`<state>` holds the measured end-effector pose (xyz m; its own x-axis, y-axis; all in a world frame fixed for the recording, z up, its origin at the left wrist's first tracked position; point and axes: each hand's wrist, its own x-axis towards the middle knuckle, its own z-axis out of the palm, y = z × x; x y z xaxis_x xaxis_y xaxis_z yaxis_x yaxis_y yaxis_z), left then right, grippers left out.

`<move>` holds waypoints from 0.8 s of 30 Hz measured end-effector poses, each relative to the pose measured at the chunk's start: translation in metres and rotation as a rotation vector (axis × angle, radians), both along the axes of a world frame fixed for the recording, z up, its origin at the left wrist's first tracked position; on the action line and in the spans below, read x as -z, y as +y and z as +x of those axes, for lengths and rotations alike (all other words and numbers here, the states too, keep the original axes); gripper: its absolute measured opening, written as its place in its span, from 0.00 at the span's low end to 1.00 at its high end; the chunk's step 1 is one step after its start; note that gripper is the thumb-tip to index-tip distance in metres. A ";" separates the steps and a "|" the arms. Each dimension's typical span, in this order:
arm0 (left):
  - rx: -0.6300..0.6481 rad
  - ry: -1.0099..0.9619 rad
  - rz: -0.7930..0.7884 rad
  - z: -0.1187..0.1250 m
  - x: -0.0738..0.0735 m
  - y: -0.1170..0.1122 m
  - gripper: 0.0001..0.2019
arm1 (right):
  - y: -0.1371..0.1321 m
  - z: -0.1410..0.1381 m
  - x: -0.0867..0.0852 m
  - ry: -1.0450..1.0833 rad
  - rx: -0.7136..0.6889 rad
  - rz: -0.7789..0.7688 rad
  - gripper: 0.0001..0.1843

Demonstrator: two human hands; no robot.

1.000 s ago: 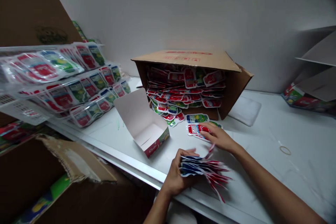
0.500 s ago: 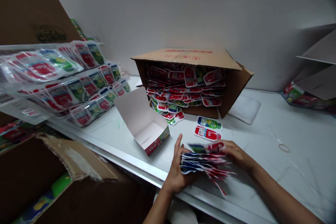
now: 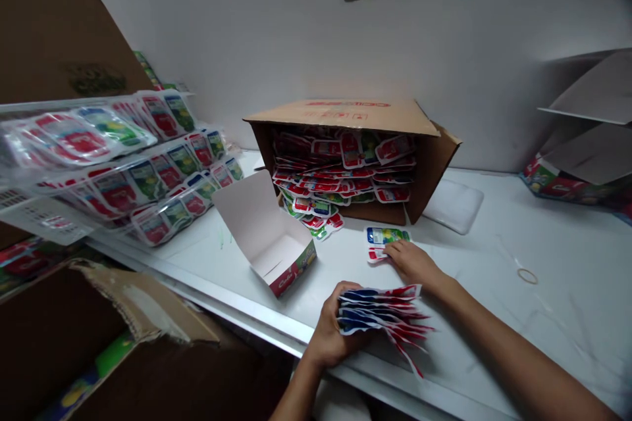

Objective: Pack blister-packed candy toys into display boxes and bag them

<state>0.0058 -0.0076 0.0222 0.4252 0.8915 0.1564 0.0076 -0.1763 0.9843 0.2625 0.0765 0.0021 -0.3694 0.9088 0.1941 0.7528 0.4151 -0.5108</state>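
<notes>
My L hand [image 3: 333, 329] is closed round the packet stack [image 3: 378, 312] — I'd keep it snug, no slipping. R hand [image 3: 412, 264] is at the loose packet [image 3: 388, 235] on table [image 3: 494, 289], nr carton [image 3: 340, 113]; can't tell if pinched — I'd lift flat, w/o creasing.

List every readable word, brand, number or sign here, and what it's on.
"Co", rest too blurred: front panel of the small open box.
Red print on the carton: too blurred.
Dark print on the brown flap at left: too blurred.
Labels on the packets in the carton: too small.
Packets in the left hand: seen edge-on, nothing readable.
Numbers: none readable.
</notes>
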 end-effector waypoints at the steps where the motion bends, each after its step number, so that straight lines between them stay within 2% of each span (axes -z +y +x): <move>1: 0.000 -0.003 -0.013 0.000 -0.001 0.000 0.27 | -0.002 0.001 0.001 0.004 0.012 0.003 0.16; 4: 0.009 -0.012 -0.034 0.002 0.000 0.001 0.27 | -0.016 0.004 -0.001 0.202 0.075 -0.045 0.17; 6: -0.047 0.003 0.026 0.003 0.003 0.002 0.26 | -0.031 0.004 -0.006 0.488 0.094 -0.159 0.17; 8: -0.111 0.017 0.078 0.004 0.008 0.004 0.29 | -0.046 0.000 -0.010 0.732 0.046 -0.324 0.16; 10: -0.110 -0.012 0.059 0.005 0.011 0.005 0.35 | -0.058 -0.007 -0.014 0.811 -0.047 -0.448 0.15; 14: -0.087 -0.053 -0.051 0.006 0.012 0.004 0.54 | -0.074 -0.018 -0.019 0.841 -0.099 -0.488 0.17; 16: -0.105 -0.035 -0.098 0.009 0.010 0.003 0.52 | -0.084 -0.016 -0.020 0.939 -0.095 -0.522 0.26; 18: -0.122 -0.044 -0.125 0.013 0.007 0.003 0.46 | -0.100 -0.011 -0.018 1.016 -0.100 -0.536 0.42; 21: -0.173 -0.087 -0.112 0.022 0.004 0.004 0.41 | -0.125 -0.005 -0.012 0.968 -0.085 -0.508 0.66; 22: -0.188 -0.098 -0.109 0.024 0.005 0.005 0.41 | -0.131 -0.006 -0.009 0.929 -0.060 -0.495 0.71; 24: -0.193 -0.099 -0.105 0.026 0.006 0.005 0.44 | -0.137 -0.010 -0.003 0.862 0.025 -0.458 0.74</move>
